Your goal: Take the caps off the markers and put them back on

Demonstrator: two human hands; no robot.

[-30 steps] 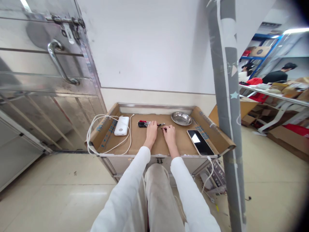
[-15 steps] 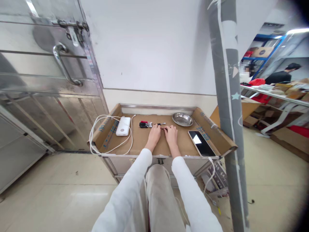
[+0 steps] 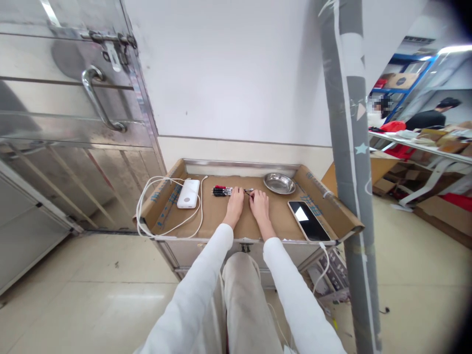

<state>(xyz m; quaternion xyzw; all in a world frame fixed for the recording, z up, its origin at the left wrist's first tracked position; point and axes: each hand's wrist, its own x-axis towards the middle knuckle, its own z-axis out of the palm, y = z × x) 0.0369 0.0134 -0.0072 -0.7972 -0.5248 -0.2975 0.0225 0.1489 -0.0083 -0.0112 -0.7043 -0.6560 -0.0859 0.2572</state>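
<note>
My left hand (image 3: pixel 235 205) is closed, its fingertips bent over a pen (image 3: pixel 250 190) whose pale end shows to the right of them. Just left of these fingers, several pens (image 3: pixel 221 191) lie side by side, black ones with a red one at the back. My right hand (image 3: pixel 260 206) is closed too, thumb and fingers pinched on a small, thin dark piece that I cannot make out. Only a narrow gap separates the two hands. Both rest low over the cardboard-lined tabletop (image 3: pixel 212 221).
A shallow metal bowl (image 3: pixel 279 183) sits at the back right, with a phone (image 3: pixel 308 220) in front of it. On the left are a white power bank (image 3: pixel 188 193) and its looped cable (image 3: pixel 138 209). A wrapped grey pole (image 3: pixel 348 147) stands at the right; people work beyond.
My left hand has shifted slightly left and forward, over part of the pen behind it. My right hand has edged a little left, still pinching. The row of pens stays put.
</note>
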